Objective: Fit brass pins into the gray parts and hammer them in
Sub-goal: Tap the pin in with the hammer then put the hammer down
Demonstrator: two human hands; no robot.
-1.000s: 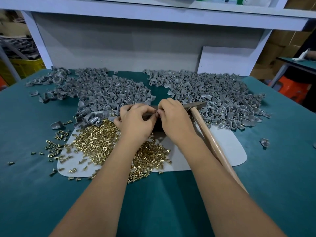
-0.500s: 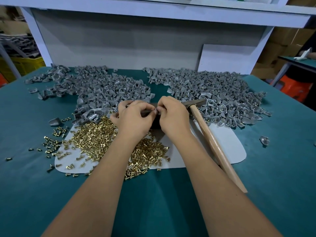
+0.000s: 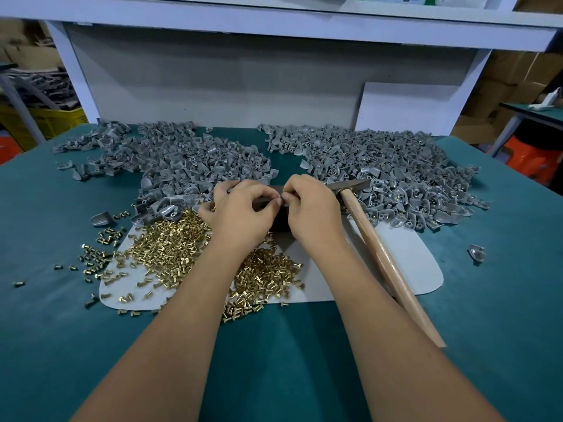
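Note:
My left hand (image 3: 240,214) and my right hand (image 3: 310,211) meet fingertip to fingertip above a dark block (image 3: 278,225) on the white mat (image 3: 405,260). The left hand's curled fingers hold a small gray part (image 3: 266,203). Against that part's end, the right thumb and forefinger pinch what looks like a brass pin, mostly hidden by the fingertips. Loose brass pins (image 3: 170,248) lie heaped on the mat under my left wrist. A hammer (image 3: 380,254) with a wooden handle lies beside my right forearm, its steel head (image 3: 350,185) by the right pile.
One heap of gray parts (image 3: 189,166) spreads at the back left. Another heap (image 3: 393,175), many showing brass, lies at the back right. Stray pins (image 3: 94,257) and a single gray part (image 3: 476,252) lie on the teal tabletop. A white board and shelf frame stand behind.
Both hands stay together over the dark block, and only the fingertips shift slightly. The hammer has not moved.

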